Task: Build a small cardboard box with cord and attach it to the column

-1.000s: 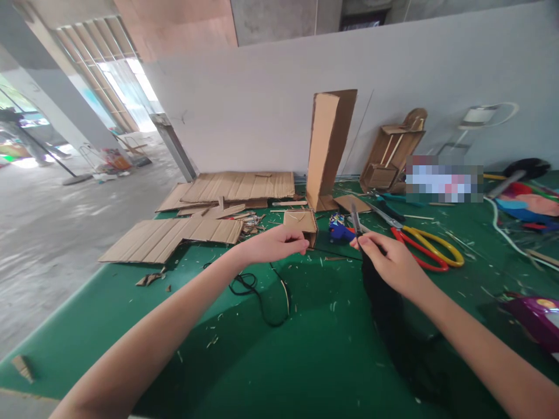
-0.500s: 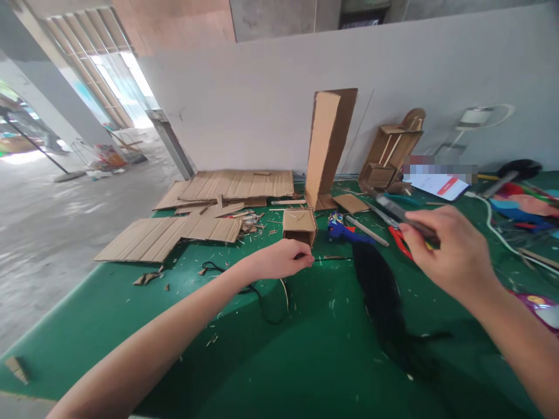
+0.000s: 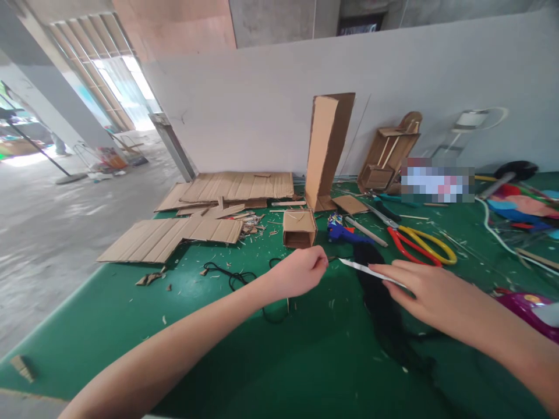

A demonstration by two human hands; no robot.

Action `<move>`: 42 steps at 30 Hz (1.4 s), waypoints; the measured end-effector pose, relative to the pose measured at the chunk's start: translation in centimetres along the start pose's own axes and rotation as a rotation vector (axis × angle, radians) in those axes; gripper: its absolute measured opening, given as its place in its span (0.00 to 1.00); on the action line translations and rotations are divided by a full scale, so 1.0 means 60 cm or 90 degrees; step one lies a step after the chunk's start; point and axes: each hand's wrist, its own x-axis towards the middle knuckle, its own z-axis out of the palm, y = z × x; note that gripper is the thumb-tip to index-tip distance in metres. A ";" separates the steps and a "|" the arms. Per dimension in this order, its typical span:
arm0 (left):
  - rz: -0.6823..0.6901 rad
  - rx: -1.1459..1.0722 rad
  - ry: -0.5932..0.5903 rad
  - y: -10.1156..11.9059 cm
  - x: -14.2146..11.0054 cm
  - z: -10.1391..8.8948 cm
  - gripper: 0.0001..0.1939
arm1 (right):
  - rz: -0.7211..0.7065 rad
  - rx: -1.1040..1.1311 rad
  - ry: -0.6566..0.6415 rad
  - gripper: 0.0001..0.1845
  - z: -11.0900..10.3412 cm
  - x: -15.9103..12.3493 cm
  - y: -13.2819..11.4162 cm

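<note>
My left hand (image 3: 303, 272) is closed, its fingertips pinched together in front of a small open cardboard box (image 3: 299, 220). Whatever lies in the pinch is too small to make out. A black cord (image 3: 229, 273) loops on the green table behind the wrist. My right hand (image 3: 425, 285) grips a knife (image 3: 364, 269), its pale blade pointing left toward my left fingertips without touching them. Beneath the knife lies a dark cloth-like bundle (image 3: 379, 314). A blue glue gun (image 3: 345, 233) rests just beyond it.
Scissors (image 3: 421, 244) with red and yellow handles lie beyond my right hand. Cardboard sheets (image 3: 174, 233) cover the back left of the green table (image 3: 244, 361). A tall cardboard piece (image 3: 323, 151) stands by the wall, with a cardboard model (image 3: 388, 151) to its right.
My right hand has lowered and brought the knife left, its blade now near my left hand. My left hand has shifted slightly right and down, uncovering the box's opening.
</note>
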 end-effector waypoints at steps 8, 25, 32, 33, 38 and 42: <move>0.101 0.253 -0.055 0.046 -0.016 0.057 0.15 | 0.044 0.005 0.131 0.20 0.039 0.023 -0.037; -0.071 -0.065 -0.005 0.033 -0.021 0.037 0.28 | 0.013 0.081 0.363 0.16 0.023 0.086 -0.080; -0.037 0.151 0.044 0.006 -0.039 0.034 0.27 | 0.094 0.197 0.295 0.17 0.045 0.108 -0.077; -0.031 0.203 0.039 0.004 -0.041 0.039 0.28 | 0.106 0.209 0.283 0.18 0.050 0.108 -0.073; 0.019 0.361 0.023 0.003 -0.053 0.061 0.28 | 0.175 0.224 0.272 0.19 0.051 0.100 -0.029; 0.011 0.363 0.033 0.003 -0.057 0.057 0.28 | 0.190 0.202 0.293 0.19 0.042 0.097 -0.007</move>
